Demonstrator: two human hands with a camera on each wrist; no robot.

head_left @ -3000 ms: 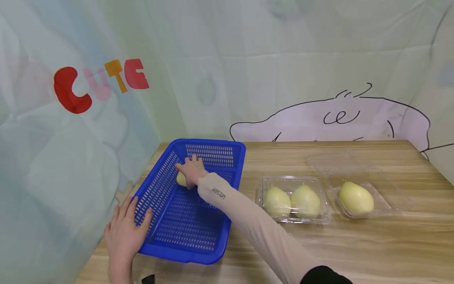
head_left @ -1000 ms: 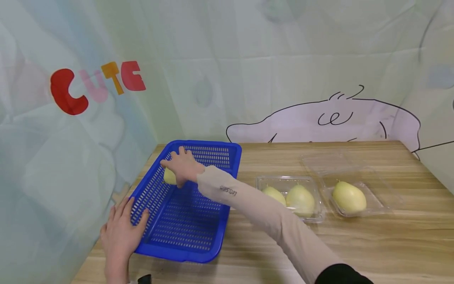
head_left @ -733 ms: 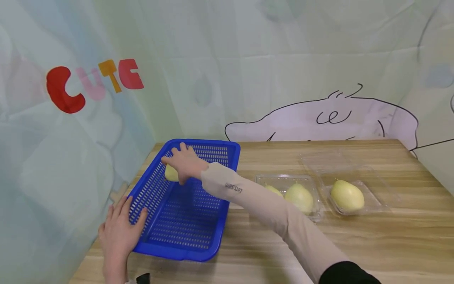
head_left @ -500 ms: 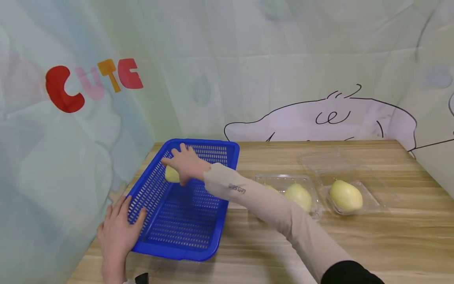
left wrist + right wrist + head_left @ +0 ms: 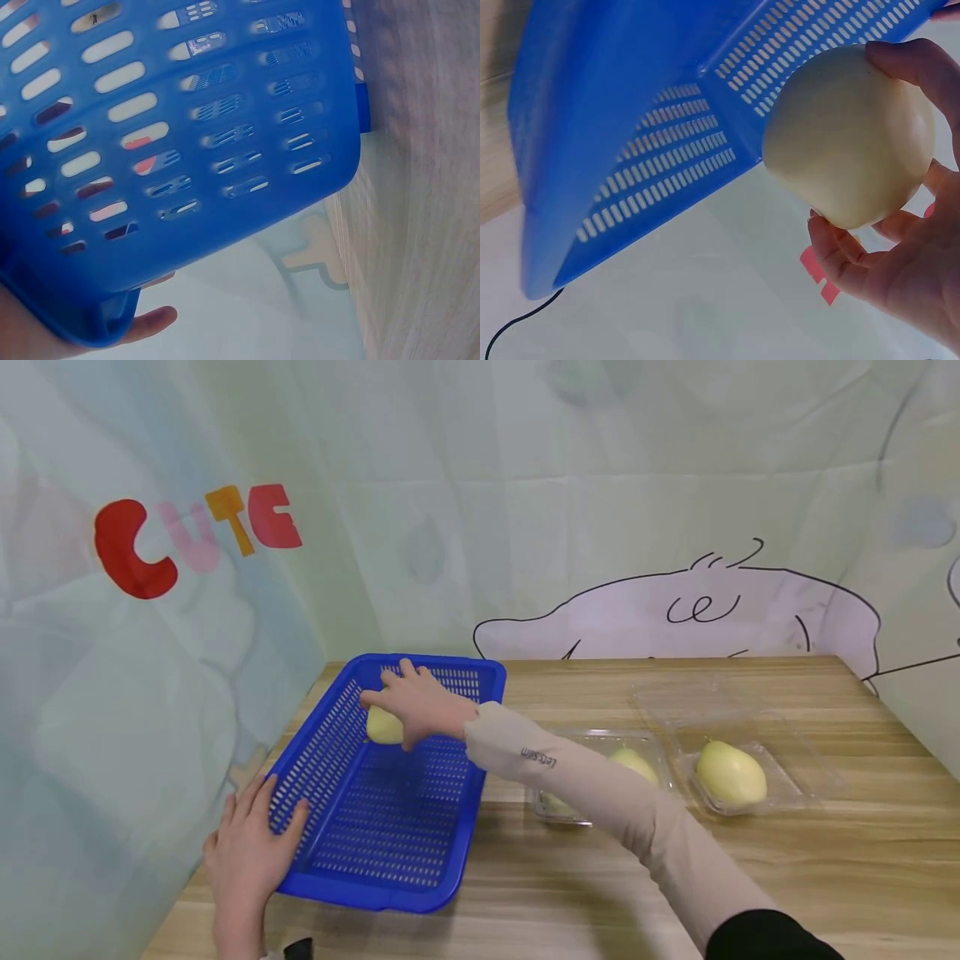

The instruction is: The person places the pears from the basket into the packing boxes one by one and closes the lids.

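My right hand (image 5: 423, 703) grips a pale yellow-green pear (image 5: 384, 725) inside the far half of a blue plastic basket (image 5: 471, 827). In the right wrist view the thumb lies on one side of the pear (image 5: 847, 135) and the fingers support it from the other, lifted within the basket walls. My left hand (image 5: 251, 852) holds the basket's left rim, thumb over the inner side and fingers along the outside; a fingertip (image 5: 154, 322) shows past the rim in the left wrist view. Except for the held pear, the basket's visible floor is bare.
Right of the basket, a clear plastic box (image 5: 600, 739) with pears (image 5: 633, 762) is partly hidden by my right sleeve. Beyond it, an open clear clamshell (image 5: 795, 777) holds one pear (image 5: 731, 774). A printed curtain (image 5: 420, 543) borders the wooden table (image 5: 862, 868).
My right hand first shifted left with its pear, then moved back right and slightly off the basket's left wall. The sleeve now covers more of the box. My left hand stays at the rim.
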